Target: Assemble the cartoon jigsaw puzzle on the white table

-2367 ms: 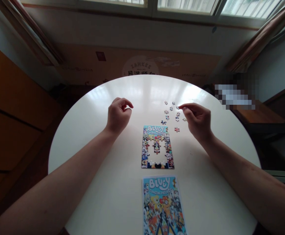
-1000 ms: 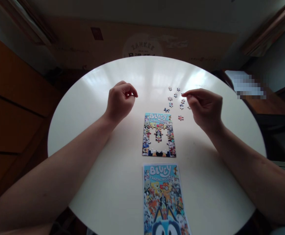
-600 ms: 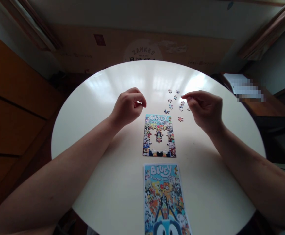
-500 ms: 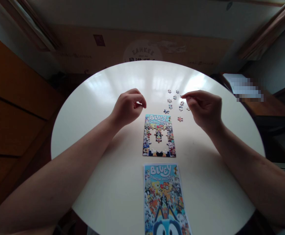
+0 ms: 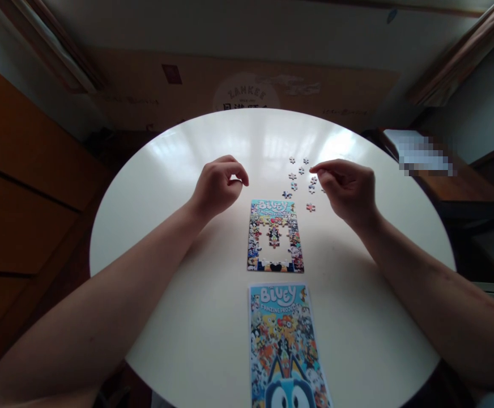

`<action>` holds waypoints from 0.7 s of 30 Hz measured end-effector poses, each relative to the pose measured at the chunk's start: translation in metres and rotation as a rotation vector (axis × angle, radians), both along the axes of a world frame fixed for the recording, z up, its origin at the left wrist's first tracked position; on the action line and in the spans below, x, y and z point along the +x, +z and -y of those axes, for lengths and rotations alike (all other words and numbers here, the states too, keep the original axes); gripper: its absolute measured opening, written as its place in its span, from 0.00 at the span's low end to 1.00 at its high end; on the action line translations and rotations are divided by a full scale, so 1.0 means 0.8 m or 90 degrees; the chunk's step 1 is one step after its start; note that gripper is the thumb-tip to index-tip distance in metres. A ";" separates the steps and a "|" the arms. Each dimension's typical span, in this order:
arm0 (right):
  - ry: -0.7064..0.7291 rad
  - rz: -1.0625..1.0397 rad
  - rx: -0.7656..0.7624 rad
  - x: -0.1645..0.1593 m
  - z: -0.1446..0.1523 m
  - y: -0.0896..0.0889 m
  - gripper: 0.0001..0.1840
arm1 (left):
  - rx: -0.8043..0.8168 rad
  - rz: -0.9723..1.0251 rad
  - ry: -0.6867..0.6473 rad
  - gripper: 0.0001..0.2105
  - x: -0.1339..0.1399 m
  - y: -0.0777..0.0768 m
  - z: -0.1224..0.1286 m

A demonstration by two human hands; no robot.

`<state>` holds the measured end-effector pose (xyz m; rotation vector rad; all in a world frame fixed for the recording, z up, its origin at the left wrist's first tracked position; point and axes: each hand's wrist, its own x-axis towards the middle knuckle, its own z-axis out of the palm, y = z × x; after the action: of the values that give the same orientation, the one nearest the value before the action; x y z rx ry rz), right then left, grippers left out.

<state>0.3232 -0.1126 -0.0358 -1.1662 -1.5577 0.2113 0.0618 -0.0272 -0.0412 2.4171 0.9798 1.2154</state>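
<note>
My left hand [image 5: 220,184] hovers over the table left of the jigsaw puzzle, its fingers loosely curled and nothing visible in them. My right hand [image 5: 349,190] is closed, with the index finger stretched over the thumb and its tip among loose jigsaw pieces. Whether a piece sits under that fingertip is hidden. Several pieces lie around it, among them a red one [image 5: 310,207] and a dark blue one [image 5: 287,194]. The partly filled jigsaw puzzle [image 5: 253,263] lies between my hands, with a small joined cluster [image 5: 274,235] inside its pale gap.
A printed Bluey picture sheet [image 5: 285,340] lies nearer to me, below the puzzle. All of this rests on a round white table [image 5: 145,226]. A brown side table [image 5: 463,184] with a blurred pale item stands at the right, and wooden cabinet fronts [image 5: 17,198] at the left.
The view has shifted slightly. My right hand stays near the loose pieces with its fingertip in almost the same spot. My left hand keeps its curled pose.
</note>
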 end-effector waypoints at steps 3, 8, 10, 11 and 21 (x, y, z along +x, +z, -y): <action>-0.009 -0.017 -0.013 0.000 -0.006 -0.009 0.09 | -0.024 0.048 0.044 0.13 -0.003 -0.008 -0.010; -0.020 -0.019 -0.049 -0.003 -0.013 -0.023 0.09 | -0.083 0.114 0.111 0.12 -0.009 -0.020 -0.028; -0.022 -0.021 -0.054 -0.004 -0.015 -0.027 0.09 | -0.098 0.127 0.130 0.12 -0.011 -0.023 -0.033; -0.022 -0.022 -0.054 -0.004 -0.016 -0.029 0.09 | -0.106 0.132 0.138 0.12 -0.011 -0.024 -0.035; -0.031 0.014 -0.059 -0.009 -0.020 -0.039 0.09 | -0.151 0.180 0.177 0.13 -0.010 -0.034 -0.046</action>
<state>0.3164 -0.0962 -0.0667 -1.2822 -1.5499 0.2417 0.0542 0.0098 -0.0685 1.9122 1.3152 1.3929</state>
